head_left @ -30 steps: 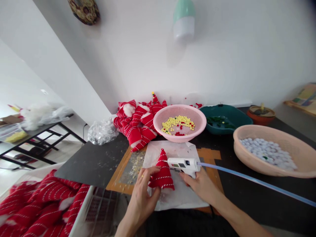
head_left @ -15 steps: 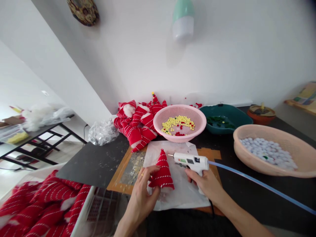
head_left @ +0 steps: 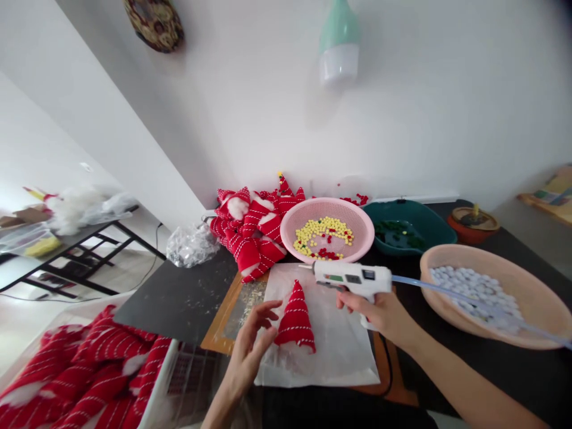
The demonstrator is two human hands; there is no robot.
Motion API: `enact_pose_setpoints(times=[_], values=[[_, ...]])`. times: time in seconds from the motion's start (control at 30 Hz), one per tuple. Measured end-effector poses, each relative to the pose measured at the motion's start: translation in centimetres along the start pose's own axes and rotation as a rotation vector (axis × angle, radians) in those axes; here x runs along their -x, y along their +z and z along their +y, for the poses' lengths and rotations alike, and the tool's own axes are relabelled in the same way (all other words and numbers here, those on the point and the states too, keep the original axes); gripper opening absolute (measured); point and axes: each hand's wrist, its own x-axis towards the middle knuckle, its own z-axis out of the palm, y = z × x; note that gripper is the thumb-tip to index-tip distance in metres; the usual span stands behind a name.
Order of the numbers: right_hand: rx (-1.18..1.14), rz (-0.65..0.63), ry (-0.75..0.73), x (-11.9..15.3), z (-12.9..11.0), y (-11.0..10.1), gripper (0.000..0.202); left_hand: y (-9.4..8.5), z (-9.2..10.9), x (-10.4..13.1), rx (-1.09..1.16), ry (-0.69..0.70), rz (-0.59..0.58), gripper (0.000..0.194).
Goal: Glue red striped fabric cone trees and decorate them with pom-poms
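A red knit cone with white dashed stripes (head_left: 297, 319) lies on a white sheet (head_left: 344, 357), its tip pointing away from me and white stuffing showing at its base. My left hand (head_left: 252, 339) is just left of the cone, fingers apart, holding nothing. In my right hand (head_left: 375, 313) is a white hot glue gun (head_left: 351, 277), raised above the sheet to the right of the cone. Its nozzle points left, and a long translucent bluish glue stick (head_left: 415, 281) trails from its back to the right.
Behind the sheet stand a pink basket (head_left: 328, 201) of yellow and red pompoms and a green basin (head_left: 435, 229). A peach basket (head_left: 543, 298) with white pompoms is at right. More red stuffed cones (head_left: 250, 238) are piled at the back left; others fill a white crate (head_left: 154, 381).
My left hand has let go of the red cone and drawn slightly left. My right hand has lifted the glue gun up and to the right, away from the cone.
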Motion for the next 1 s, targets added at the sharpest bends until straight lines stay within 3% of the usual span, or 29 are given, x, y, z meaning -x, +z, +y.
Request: enact_pose_setpoints(times=[0.13, 0.3, 0.63, 1.0], values=[[0.019, -0.045, 0.115, -0.7, 3.6, 1.0, 0.019, 1.3, -1.4, -2.3, 0.085, -0.109, 0.110, 0.040], [0.067, -0.073, 0.164, -1.0, 6.6, 1.6, 0.019, 2.6, -2.5, -4.2, 0.095, -0.112, 0.102, 0.042], [0.099, -0.081, 0.241, -0.4, 7.6, 1.2, 0.019, 3.0, -3.1, -3.9, 0.016, -0.039, 0.031, 0.043], [0.209, -0.115, 0.175, -0.4, 7.6, 1.1, 0.022, 2.9, -2.7, -4.0, -0.023, 0.000, 0.007, 0.038]])
